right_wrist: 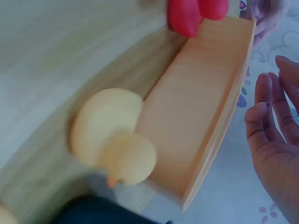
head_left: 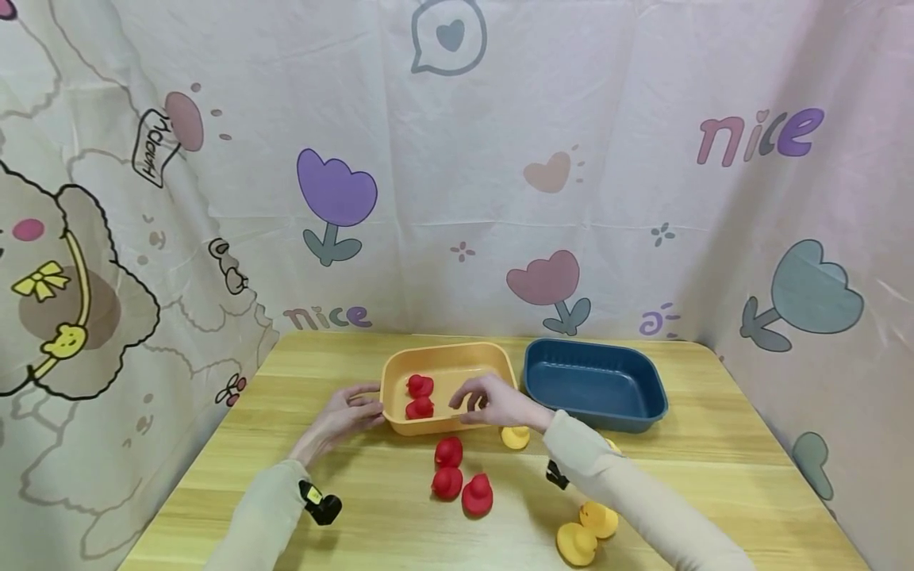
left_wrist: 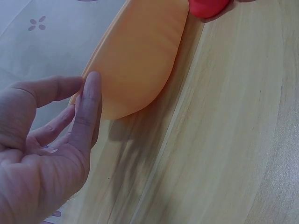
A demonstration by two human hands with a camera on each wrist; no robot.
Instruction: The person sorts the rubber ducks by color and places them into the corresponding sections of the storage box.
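My left hand [head_left: 350,414] holds the left end of the yellow-orange plastic bin [head_left: 446,355], thumb and fingers at its rim and wall [left_wrist: 140,56]. Above the bin's right part hovers my right hand [head_left: 493,399], fingers loosely bent with nothing between them [right_wrist: 275,126]. Inside the bin lie two red rubber ducks, an upper one [head_left: 420,386] and a lower one [head_left: 420,408]. Three more red ducks [head_left: 447,482] sit on the table in front. A yellow rubber duck [head_left: 516,437] stands close by the bin's near wall, below my right hand.
A dark blue bin [head_left: 593,381] stands right of the yellow-orange one. Two yellow ducks [head_left: 577,544] touch near the table's front right. Another yellow duck [head_left: 612,446] is mostly hidden by my right sleeve. Behind the wooden table [head_left: 385,523] hangs a printed curtain [head_left: 457,198].
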